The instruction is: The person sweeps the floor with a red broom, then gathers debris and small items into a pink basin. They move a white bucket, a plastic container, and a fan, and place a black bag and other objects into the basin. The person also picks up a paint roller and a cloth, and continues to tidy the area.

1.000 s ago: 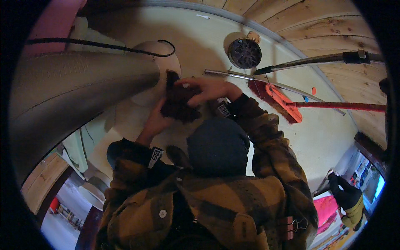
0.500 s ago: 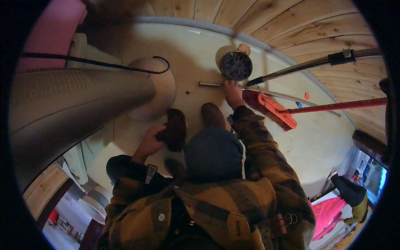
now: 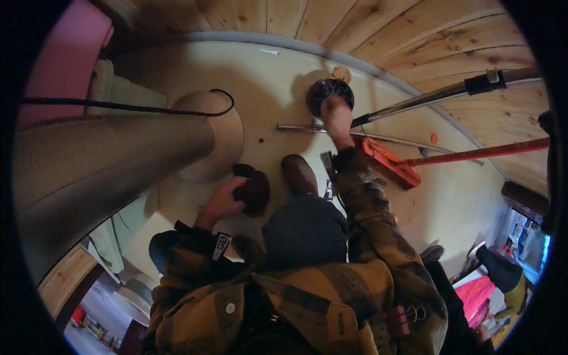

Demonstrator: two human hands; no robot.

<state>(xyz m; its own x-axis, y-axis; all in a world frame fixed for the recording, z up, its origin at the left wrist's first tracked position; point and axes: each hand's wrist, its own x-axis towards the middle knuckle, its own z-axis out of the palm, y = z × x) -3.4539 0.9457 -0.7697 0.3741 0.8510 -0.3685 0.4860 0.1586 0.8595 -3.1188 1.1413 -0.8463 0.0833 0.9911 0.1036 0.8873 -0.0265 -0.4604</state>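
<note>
My left hand (image 3: 225, 198) is closed on a dark reddish-brown, soft-edged thing (image 3: 255, 190), held low between my feet; its kind is unclear. Ahead of it, my right hand (image 3: 337, 113) reaches over a round dark container (image 3: 322, 89). Motion smears that hand, and its fingers are hidden against the container, so I cannot see whether they grip anything. An orange disc (image 3: 342, 74) lies beside the container. Just under my right wrist runs a thin metal pole (image 3: 296, 127) on the floor.
At right are a red-handled broom (image 3: 387, 163) and a metal tube (image 3: 426, 100). A thick tan column on a round base (image 3: 228, 133) stands at left, with a black cord (image 3: 136, 106) across it. A wooden plank wall (image 3: 378, 29) bounds the floor. Behind right, another person's leg (image 3: 500, 269) shows.
My right hand has moved from beside the metal pole forward over the round container. My left hand has shifted slightly right, and the reddish-brown thing has turned.
</note>
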